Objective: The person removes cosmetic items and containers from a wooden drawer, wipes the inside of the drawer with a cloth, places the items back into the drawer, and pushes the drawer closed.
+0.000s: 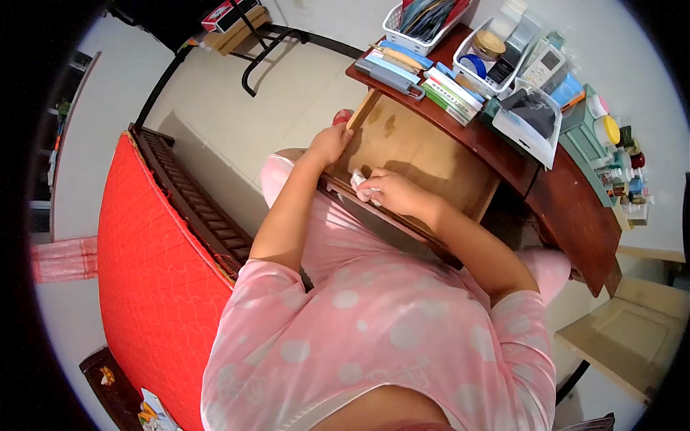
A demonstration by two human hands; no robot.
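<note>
A wooden drawer (424, 147) is pulled out over my lap, its bare bottom showing a few darker stains. My left hand (331, 143) grips the drawer's left side near the front corner, fingers wrapped over the edge. At the drawer's front edge, my right hand (392, 191) is closed on a crumpled white tissue or cloth (359, 179); which of the two I cannot tell. The tissue touches the inside of the front panel. Part of it is hidden under my fingers.
Above the drawer, the dark red desk top (514, 152) carries white baskets (424, 44), small boxes (449, 97), a remote control (544, 66) and several bottles. To the left stands a bed with a red mattress (154, 287). A cream cabinet door (625, 334) is at right.
</note>
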